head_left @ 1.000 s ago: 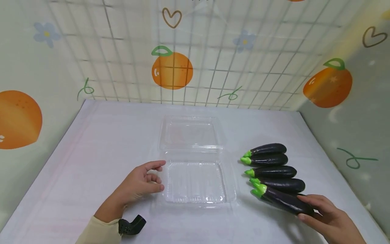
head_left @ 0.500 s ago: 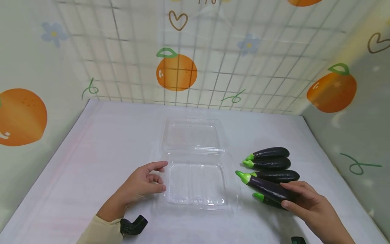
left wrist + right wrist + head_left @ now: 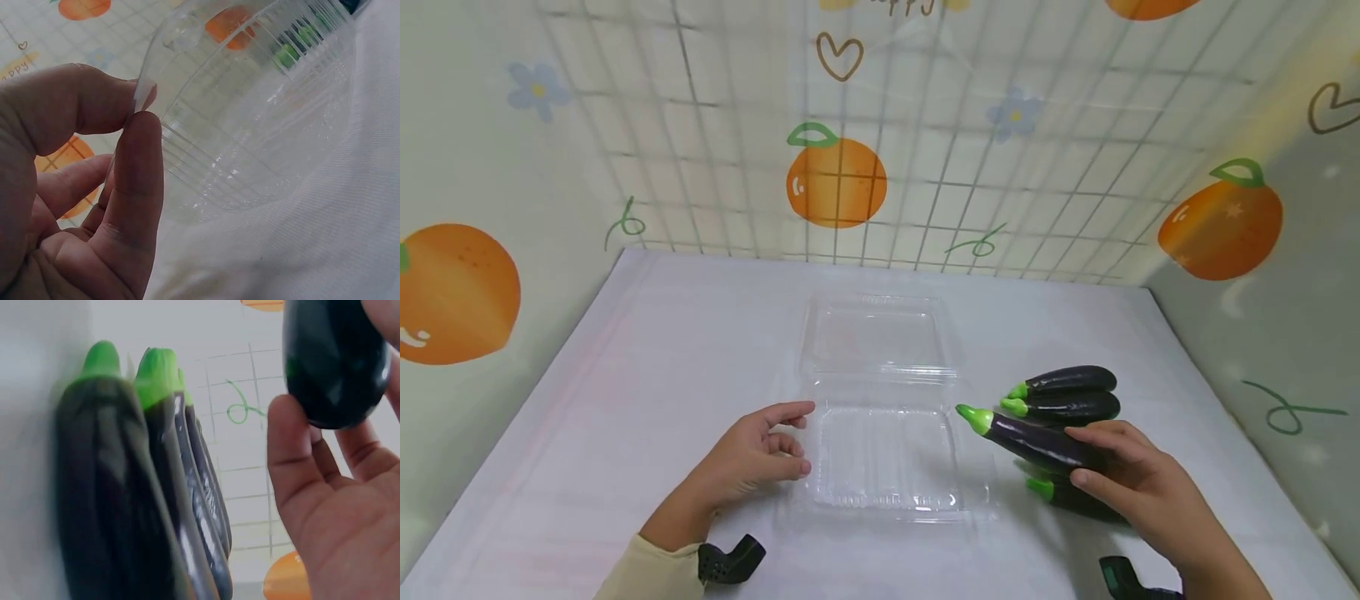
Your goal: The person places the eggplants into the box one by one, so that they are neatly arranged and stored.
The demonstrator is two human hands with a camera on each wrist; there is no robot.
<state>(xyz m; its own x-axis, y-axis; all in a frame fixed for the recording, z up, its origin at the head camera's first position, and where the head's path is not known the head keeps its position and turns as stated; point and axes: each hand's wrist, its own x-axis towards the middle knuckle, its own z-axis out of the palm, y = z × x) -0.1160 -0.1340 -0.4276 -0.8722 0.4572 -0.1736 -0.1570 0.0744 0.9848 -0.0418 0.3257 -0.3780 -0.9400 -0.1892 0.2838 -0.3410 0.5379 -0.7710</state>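
Note:
My right hand [image 3: 1150,475] holds a dark purple eggplant [image 3: 1037,444] by its blunt end, its green stem pointing left near the container's right edge. In the right wrist view, thumb and fingers go round this eggplant [image 3: 331,369], which is raised above the table. A clear plastic clamshell container [image 3: 883,458] lies opened flat, its lid [image 3: 876,333] folded back behind the base. Thumb and finger of my left hand [image 3: 760,446] pinch the base's left rim, as the left wrist view shows [image 3: 94,169]. No eggplant is inside.
Several other eggplants [image 3: 1071,407] lie in a column on the right of the white table [image 3: 685,333], partly covered by the held one and my right hand. Fruit-patterned sheeting [image 3: 917,167] over a wire grid walls the back.
My right hand has lifted the eggplant from the near end of the column and carried it left and slightly away, toward the container. My left hand stays at the rim.

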